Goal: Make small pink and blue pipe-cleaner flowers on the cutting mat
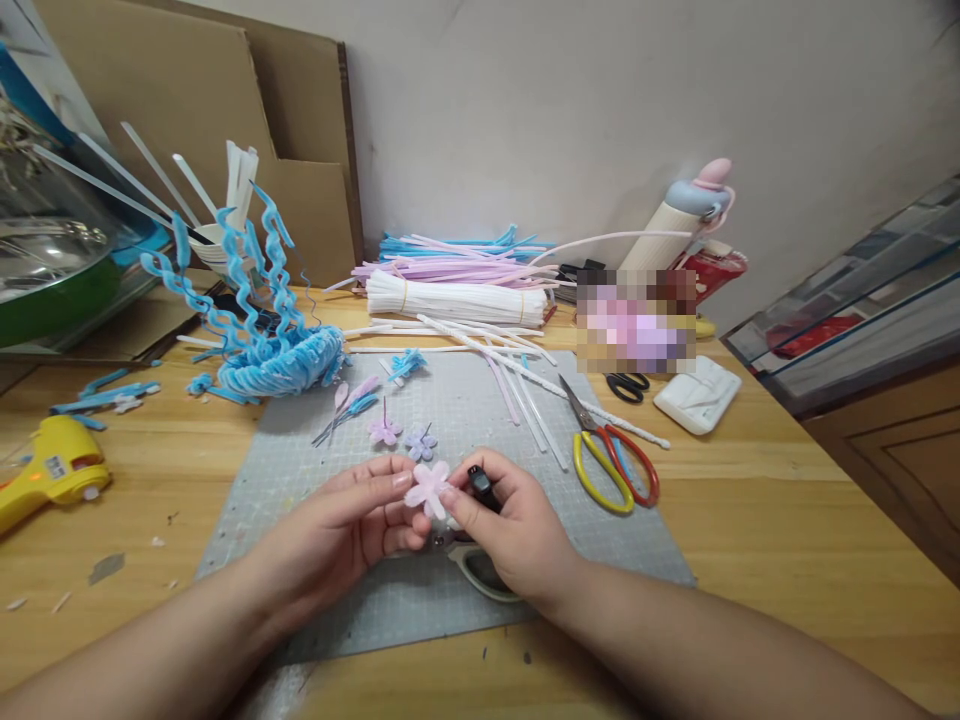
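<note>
A wooden worktop (750, 520) is meeting a pale wall (600, 100) at 12 o'clock and carrying a grey mat (465, 400). At 10 o'clock a white cup (212, 250) is holding white strips (240, 170). The left hand (352, 520) and right hand (510, 530) are pinching 1 pink flower (429, 487) between their fingers at the mat's 6 o'clock.
</note>
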`<action>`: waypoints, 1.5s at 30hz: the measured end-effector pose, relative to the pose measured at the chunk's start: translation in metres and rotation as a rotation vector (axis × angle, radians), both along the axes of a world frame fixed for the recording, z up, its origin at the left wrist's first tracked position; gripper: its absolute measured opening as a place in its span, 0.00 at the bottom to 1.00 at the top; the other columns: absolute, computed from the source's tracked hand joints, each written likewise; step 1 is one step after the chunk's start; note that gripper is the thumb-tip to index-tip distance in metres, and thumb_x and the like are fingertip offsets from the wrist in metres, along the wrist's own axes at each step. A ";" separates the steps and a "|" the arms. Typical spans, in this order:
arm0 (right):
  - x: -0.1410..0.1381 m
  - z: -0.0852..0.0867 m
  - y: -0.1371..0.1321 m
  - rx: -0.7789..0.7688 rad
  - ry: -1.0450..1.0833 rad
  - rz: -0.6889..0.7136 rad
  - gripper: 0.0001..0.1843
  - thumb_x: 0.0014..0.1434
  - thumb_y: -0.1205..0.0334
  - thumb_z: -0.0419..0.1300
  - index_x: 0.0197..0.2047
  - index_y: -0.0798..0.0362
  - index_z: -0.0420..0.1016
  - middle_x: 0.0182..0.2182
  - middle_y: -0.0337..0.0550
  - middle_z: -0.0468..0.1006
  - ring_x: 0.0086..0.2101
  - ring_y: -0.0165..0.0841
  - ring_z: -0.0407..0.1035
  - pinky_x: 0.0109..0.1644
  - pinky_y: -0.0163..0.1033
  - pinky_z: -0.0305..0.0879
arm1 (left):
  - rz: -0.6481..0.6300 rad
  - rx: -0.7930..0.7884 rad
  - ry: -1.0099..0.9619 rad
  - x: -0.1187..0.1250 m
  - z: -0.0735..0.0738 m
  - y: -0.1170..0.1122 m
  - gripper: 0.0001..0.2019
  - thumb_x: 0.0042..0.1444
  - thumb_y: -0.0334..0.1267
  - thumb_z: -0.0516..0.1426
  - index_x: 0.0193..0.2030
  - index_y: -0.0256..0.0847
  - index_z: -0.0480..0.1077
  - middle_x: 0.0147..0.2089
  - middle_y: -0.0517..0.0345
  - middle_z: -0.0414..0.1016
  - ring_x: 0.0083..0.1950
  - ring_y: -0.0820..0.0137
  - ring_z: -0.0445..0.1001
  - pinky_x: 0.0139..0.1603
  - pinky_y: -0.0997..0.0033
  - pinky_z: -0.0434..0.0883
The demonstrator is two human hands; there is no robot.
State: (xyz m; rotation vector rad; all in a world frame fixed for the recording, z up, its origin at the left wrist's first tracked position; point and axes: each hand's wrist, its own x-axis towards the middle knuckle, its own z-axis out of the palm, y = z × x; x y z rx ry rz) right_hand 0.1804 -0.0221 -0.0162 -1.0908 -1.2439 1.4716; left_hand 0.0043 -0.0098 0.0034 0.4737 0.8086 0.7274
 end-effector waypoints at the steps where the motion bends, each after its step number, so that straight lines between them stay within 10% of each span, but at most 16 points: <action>1: 0.000 0.001 0.000 -0.013 0.005 -0.009 0.10 0.52 0.57 0.63 0.28 0.51 0.65 0.23 0.33 0.65 0.25 0.28 0.59 0.31 0.36 0.59 | 0.003 0.035 0.034 0.000 0.000 0.000 0.11 0.48 0.38 0.68 0.35 0.37 0.73 0.30 0.57 0.77 0.29 0.74 0.75 0.33 0.76 0.74; 8: 0.001 0.000 0.001 -0.050 0.048 -0.016 0.12 0.52 0.57 0.63 0.27 0.51 0.64 0.24 0.35 0.67 0.27 0.28 0.61 0.32 0.36 0.60 | -0.019 0.344 0.349 -0.003 -0.006 -0.002 0.13 0.50 0.45 0.66 0.32 0.37 0.72 0.27 0.59 0.76 0.29 0.75 0.71 0.34 0.77 0.67; 20: 0.001 -0.001 0.001 -0.137 0.145 0.022 0.13 0.51 0.56 0.66 0.27 0.52 0.66 0.21 0.32 0.64 0.23 0.25 0.56 0.28 0.33 0.54 | -0.048 0.425 0.368 -0.002 -0.007 -0.002 0.10 0.52 0.42 0.64 0.34 0.38 0.71 0.26 0.61 0.73 0.27 0.75 0.69 0.31 0.75 0.67; 29: 0.003 0.000 0.000 -0.396 0.403 0.126 0.16 0.50 0.55 0.67 0.29 0.51 0.63 0.15 0.25 0.56 0.16 0.21 0.44 0.19 0.31 0.36 | 0.094 1.468 0.835 -0.015 -0.001 -0.002 0.15 0.55 0.21 0.57 0.41 0.46 0.75 0.38 0.58 0.77 0.39 0.71 0.76 0.42 0.72 0.72; 45: 0.008 0.000 -0.001 -0.142 0.244 -0.011 0.21 0.60 0.41 0.57 0.33 0.50 0.59 0.24 0.31 0.59 0.22 0.25 0.48 0.23 0.33 0.41 | 0.103 1.017 0.749 -0.019 0.006 0.003 0.04 0.55 0.35 0.61 0.29 0.46 0.76 0.28 0.62 0.68 0.31 0.70 0.66 0.34 0.71 0.62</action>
